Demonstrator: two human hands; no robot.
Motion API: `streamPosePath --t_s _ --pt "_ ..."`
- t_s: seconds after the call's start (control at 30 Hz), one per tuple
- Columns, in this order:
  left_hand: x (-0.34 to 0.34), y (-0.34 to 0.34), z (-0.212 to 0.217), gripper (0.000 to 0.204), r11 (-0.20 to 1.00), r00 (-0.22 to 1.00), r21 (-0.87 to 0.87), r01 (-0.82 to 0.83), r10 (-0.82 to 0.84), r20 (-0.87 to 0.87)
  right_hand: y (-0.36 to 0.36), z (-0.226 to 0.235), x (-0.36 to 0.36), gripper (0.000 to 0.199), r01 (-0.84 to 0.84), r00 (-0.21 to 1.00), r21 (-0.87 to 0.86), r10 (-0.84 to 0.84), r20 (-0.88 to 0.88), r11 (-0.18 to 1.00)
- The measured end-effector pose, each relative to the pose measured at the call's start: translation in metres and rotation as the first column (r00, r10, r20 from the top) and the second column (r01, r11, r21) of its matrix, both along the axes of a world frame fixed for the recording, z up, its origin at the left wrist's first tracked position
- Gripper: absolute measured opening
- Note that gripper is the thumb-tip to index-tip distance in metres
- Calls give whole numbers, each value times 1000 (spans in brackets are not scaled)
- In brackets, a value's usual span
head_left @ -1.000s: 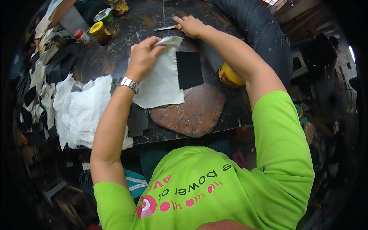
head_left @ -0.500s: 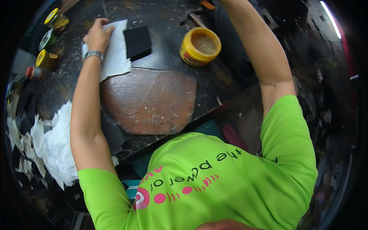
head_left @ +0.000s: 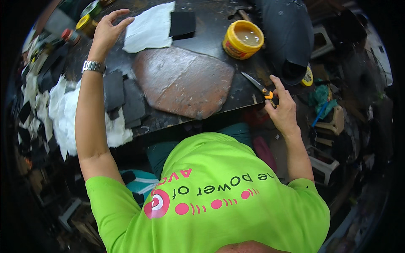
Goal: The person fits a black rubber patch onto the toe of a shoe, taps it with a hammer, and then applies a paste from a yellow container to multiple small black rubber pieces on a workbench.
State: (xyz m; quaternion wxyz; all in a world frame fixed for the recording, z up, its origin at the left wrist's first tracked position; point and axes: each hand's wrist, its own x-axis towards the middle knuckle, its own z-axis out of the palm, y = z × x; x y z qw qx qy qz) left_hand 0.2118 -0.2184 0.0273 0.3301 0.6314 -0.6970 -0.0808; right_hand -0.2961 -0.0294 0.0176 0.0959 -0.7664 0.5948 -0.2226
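Note:
My left hand (head_left: 107, 31), with a metal watch on the wrist, hovers with fingers spread just left of a white sheet (head_left: 149, 27) on the dark worktable (head_left: 118, 63); it holds nothing. A black square piece (head_left: 182, 23) lies on the sheet's right edge. My right hand (head_left: 282, 107) is at the table's near right edge, fingers closed on the orange handle of a pair of scissors (head_left: 259, 86), whose blades lie on the tabletop.
A worn reddish-brown board (head_left: 183, 80) lies mid-table, an uncapped yellow tub of paste (head_left: 243, 39) behind it. A black rolled sheet (head_left: 287, 29) is at the right. Dark cut pieces (head_left: 122, 97), white cloth (head_left: 63, 114) and small cans (head_left: 86, 21) crowd the left.
My left hand has lifted off the white sheet and spread apart beside it. My right arm has come back from the far side to the near right edge and taken the scissors.

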Motion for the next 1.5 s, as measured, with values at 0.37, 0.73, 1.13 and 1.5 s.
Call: streamPosePath --t_s 0.37,0.73,1.13,1.5 --pt "19 223 22 26 970 973 84 -227 229 -18 -34 -25 28 71 -81 995 -278 94 37 957" --pt "10 251 -15 28 991 990 29 -128 130 -59 -54 24 100 46 -454 766 -112 451 458 884" --pt "12 240 78 26 960 979 -197 -199 186 -83 -170 20 50 56 -277 839 -243 111 -532 929" --pt "-140 106 26 21 648 742 496 578 -670 11 -89 34 57 37 -161 930 -505 -40 -364 848"
